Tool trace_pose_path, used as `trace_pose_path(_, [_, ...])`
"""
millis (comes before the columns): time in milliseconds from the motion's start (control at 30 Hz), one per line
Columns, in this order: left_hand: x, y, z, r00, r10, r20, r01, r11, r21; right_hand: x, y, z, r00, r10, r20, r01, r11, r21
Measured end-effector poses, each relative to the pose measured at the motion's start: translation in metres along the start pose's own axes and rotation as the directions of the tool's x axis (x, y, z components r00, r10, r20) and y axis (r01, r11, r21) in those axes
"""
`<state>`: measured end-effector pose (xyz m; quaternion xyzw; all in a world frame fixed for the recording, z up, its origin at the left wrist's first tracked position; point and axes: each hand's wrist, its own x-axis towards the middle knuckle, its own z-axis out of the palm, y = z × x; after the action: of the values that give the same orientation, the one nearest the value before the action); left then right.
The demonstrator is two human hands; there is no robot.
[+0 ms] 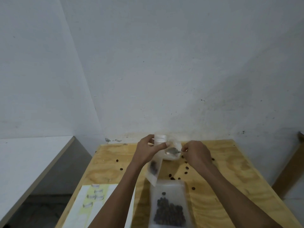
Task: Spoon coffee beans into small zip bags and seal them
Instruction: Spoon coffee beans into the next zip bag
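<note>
My left hand point(148, 149) pinches the top of a small frosted zip bag point(154, 168) that hangs above the table with a few dark beans in its lower half. My right hand point(195, 153) holds the handle of a metal spoon point(171, 151), whose bowl rests in a white bowl point(171, 156) just behind the bag. A second zip bag point(170, 206) lies flat near the front edge, filled with many coffee beans. Several loose beans point(186, 167) are scattered on the wood around the bowl.
The wooden table point(230, 178) stands against a white wall. A white and yellow sheet with small labels point(94, 197) lies at the front left. A white counter point(32, 158) sits to the left, across a gap. A wooden frame edge point(289, 167) shows at right.
</note>
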<state>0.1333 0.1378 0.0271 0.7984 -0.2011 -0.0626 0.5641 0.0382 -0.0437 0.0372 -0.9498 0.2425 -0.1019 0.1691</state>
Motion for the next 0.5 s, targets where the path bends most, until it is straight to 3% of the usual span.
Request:
trace_pose_path(200, [0.018, 0.009, 0.014, 0.991, -0.111, 0.074, 0.120, 0.985, -0.128, -0.003, 0.009, 0.022, 0.999, -0.019, 0.050, 0.016, 0.998, 0.055])
trace_pose_path(333, [0.020, 0.024, 0.018, 0.985, -0.144, 0.093, 0.167, 0.924, -0.343, 0.004, 0.013, 0.023, 0.999, 0.007, 0.035, -0.010, 0.995, 0.099])
trace_pose_path(500, [0.025, 0.031, 0.023, 0.981, -0.179, 0.070, 0.190, 0.851, -0.489, 0.012, 0.017, 0.032, 0.985, 0.076, 0.156, -0.121, 0.947, 0.299])
